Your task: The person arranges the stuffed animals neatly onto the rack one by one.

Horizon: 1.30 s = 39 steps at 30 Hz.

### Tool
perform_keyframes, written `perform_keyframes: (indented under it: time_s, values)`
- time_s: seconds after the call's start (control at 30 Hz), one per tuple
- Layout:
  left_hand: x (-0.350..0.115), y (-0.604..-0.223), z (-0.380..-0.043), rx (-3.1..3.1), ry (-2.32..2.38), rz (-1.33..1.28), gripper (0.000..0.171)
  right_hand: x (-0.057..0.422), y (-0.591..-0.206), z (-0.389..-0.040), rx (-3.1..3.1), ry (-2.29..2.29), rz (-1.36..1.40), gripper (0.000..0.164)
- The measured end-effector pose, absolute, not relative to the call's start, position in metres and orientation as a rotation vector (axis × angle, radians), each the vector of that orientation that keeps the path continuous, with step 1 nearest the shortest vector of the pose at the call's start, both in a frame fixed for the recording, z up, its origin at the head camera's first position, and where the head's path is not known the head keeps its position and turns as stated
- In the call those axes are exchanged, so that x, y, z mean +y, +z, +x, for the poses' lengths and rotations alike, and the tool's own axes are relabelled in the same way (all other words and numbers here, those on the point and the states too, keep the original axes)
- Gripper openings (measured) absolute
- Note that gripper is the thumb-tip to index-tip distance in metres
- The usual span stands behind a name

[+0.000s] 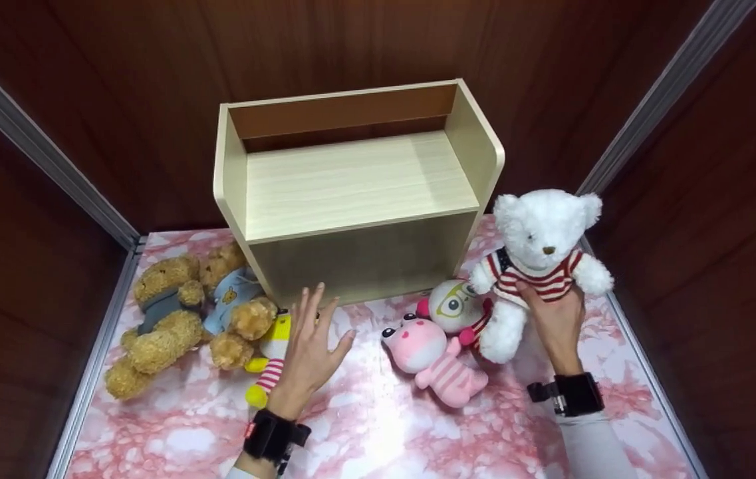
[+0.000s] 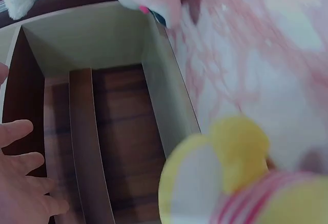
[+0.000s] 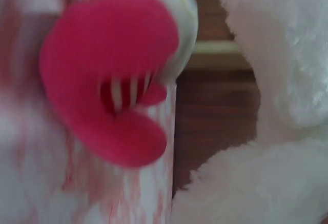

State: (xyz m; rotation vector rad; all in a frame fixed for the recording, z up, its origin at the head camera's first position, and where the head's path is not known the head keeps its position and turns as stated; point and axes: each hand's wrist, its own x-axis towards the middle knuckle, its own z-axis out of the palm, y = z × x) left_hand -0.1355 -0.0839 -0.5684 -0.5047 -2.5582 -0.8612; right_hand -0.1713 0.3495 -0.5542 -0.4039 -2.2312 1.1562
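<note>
A white teddy bear (image 1: 546,229) in a red-and-white striped sweater is held upright by my right hand (image 1: 554,319), which grips its lower body. White fur (image 3: 292,55) fills the right side of the right wrist view. My left hand (image 1: 311,349) has its fingers spread in front of the small shelf (image 1: 358,186), holding nothing. Partly hidden behind that hand is a yellow plush toy (image 1: 271,376) with pink stripes. In the left wrist view, the fingers (image 2: 25,162) reach over the shelf's lower compartment (image 2: 128,131).
Two brown teddy bears (image 1: 165,326) lie at the left. A pink plush toy (image 1: 451,379) and a plush toy with yellow glasses (image 1: 451,306) lie beside the white bear. Dark wood-look walls (image 1: 351,40) enclose the pink marbled surface (image 1: 185,432) at the back and sides.
</note>
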Motion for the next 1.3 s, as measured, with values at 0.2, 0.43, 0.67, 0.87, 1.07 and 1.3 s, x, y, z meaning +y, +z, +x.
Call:
perform_keyframes:
  time_s: [0.2,0.43,0.67,0.87,1.07,1.3]
  values:
    - [-0.05,-0.56,-0.145,-2.606,-0.979,-0.565,0.06,0.326,-0.552,-0.157,-2.178,1.251,-0.351,0.049]
    - [-0.011,-0.554,-0.148,-2.637,-1.339,-0.636,0.065,0.286,-0.537,-0.135,-2.147,1.425,-0.266,0.044]
    - [0.013,-0.558,-0.151,-2.461,-1.91,-0.7,0.076,0.246,-0.533,-0.124,-2.145,1.629,-0.159,0.041]
    - [0.023,-0.563,-0.155,-2.321,-2.246,-0.543,0.084,0.23,-0.564,-0.13,-2.249,1.685,-0.125,0.048]
    - [0.019,-0.575,-0.16,-2.204,-2.252,-0.306,0.06,0.225,-0.579,-0.133,-2.384,1.719,0.053,0.047]
    - [0.006,-0.589,-0.161,-2.213,-2.213,-0.049,0.046,0.225,-0.574,-0.144,-2.588,1.297,0.302,0.054]
